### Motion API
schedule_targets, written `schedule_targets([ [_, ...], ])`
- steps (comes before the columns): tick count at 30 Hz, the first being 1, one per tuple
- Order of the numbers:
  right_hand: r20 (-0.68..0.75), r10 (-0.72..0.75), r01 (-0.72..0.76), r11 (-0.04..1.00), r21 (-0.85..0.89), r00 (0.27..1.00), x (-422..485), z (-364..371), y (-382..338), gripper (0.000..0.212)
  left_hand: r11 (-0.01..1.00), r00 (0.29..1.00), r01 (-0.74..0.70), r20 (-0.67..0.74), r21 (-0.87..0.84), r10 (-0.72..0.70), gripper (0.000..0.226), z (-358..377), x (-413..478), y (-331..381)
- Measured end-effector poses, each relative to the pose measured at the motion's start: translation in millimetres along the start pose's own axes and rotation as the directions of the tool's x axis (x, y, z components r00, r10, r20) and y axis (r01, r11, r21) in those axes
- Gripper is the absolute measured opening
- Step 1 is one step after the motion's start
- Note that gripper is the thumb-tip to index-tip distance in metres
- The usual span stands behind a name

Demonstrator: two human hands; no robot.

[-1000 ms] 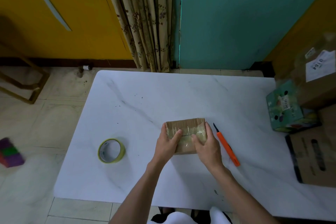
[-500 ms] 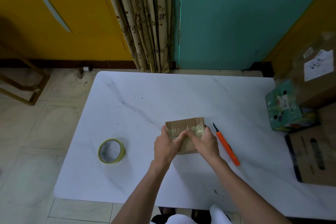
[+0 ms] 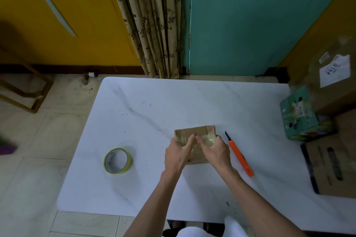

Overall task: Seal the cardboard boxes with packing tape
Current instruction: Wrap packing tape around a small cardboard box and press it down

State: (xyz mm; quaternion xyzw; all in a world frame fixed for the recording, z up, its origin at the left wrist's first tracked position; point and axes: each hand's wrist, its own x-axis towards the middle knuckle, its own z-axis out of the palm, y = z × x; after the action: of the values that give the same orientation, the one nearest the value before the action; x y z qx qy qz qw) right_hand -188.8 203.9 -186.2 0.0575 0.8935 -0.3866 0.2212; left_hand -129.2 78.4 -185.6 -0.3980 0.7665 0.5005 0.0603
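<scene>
Two hands (image 3: 178, 153) (image 3: 216, 150), one tape roll (image 3: 118, 160), one cutter (image 3: 239, 155), four boxes (image 3: 194, 132) (image 3: 298, 117) (image 3: 331, 90) (image 3: 333, 169).

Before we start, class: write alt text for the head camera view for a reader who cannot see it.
A left hand and a right hand hold a small taped cardboard box on a white table. A yellow tape roll lies left of it, an orange utility knife right of it; more boxes stand at the table's right side.
</scene>
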Motion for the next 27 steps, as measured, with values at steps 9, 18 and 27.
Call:
schedule_targets([
  [9,-0.101,-0.083,0.075,0.994,-0.083,0.991,1.6,2.4,-1.8,0.043,0.988,0.988,-0.078,-0.122,0.133,0.095,0.042,3.7,0.0,-3.1],
  [18,-0.059,-0.03,0.031,0.999,0.024,0.998,-5.3,0.6,-0.8,0.052,0.997,0.996,-0.039,-0.075,0.068,0.044,0.063,5.6,0.9,-4.7],
  [27,-0.078,-0.071,0.065,0.995,-0.081,0.994,-0.8,-0.6,-0.3,0.054,0.993,0.993,-0.056,-0.101,0.102,0.067,0.053,3.1,4.2,-3.1],
])
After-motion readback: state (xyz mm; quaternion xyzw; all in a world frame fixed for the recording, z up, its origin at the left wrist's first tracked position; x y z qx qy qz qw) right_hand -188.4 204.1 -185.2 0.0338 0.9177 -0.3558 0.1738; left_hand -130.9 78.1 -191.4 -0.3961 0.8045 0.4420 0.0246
